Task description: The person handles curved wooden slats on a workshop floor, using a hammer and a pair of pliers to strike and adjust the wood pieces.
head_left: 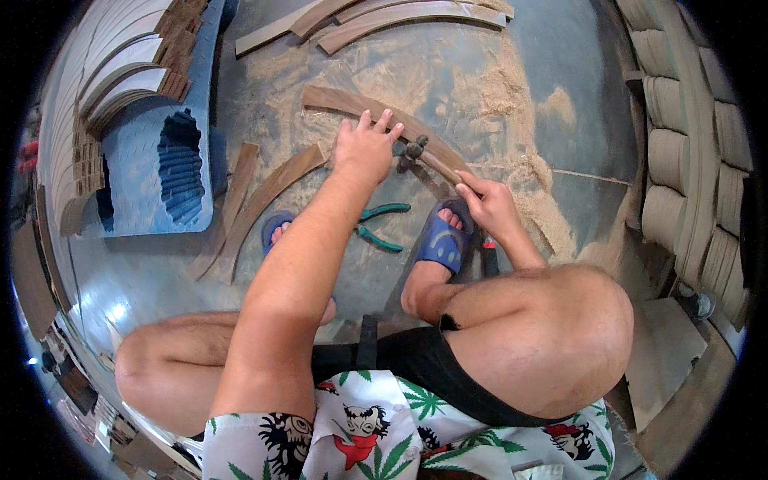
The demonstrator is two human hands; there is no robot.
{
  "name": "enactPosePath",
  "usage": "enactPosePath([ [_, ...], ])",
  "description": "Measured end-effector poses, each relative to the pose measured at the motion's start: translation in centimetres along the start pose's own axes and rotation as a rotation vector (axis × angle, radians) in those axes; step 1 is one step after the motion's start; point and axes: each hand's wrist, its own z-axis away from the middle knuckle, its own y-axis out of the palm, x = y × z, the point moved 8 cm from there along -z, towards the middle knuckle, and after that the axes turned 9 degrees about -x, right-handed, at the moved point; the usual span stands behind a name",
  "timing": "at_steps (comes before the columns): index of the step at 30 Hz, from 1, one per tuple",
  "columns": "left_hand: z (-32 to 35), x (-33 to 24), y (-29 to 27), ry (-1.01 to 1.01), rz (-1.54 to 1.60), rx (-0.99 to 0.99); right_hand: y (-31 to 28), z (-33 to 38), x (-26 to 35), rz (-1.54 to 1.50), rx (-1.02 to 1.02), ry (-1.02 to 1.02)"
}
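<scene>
A curved brown wooden strip (336,99) lies on the dusty floor ahead of my feet. My left hand (364,148) reaches over its middle, with the fingers spread along the wood. In my right hand (492,210) is a hammer (438,166), gripped by its wooden handle. The dark hammer head (411,152) is over the strip, close to my left fingertips; whether it touches the wood I cannot tell. Pliers (386,227) with green handles lie between my feet, their jaws hidden behind my left forearm. Beside my right foot is a tool with a red and black handle (490,258).
Several curved strips (400,22) lie at the far side, and two more wooden pieces (272,188) at the left. A blue plastic pallet (152,212) holds stacked curved boards (132,84). Bundled stacks (668,152) line the right. Sawdust (516,120) covers parts of the floor.
</scene>
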Motion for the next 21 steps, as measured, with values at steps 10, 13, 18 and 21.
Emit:
enactPosePath([
  [10, -0.6, -0.2, 0.1, 0.001, 0.005, -0.011, -0.4, 1.3, -3.0, -0.27, -0.203, 0.021],
  [13, -0.3, -0.7, -0.1, 0.003, 0.021, 0.0, -0.9, 2.6, -5.9, -0.532, -0.23, 0.24],
  [18, -0.5, -0.7, -0.3, 0.017, -0.015, -0.061, -1.6, 5.6, -8.0, -0.663, -0.229, 0.572],
  [21, -0.8, -0.4, -0.5, 0.018, 0.059, -0.253, -3.5, 5.6, -5.1, -0.853, -0.338, 0.42],
])
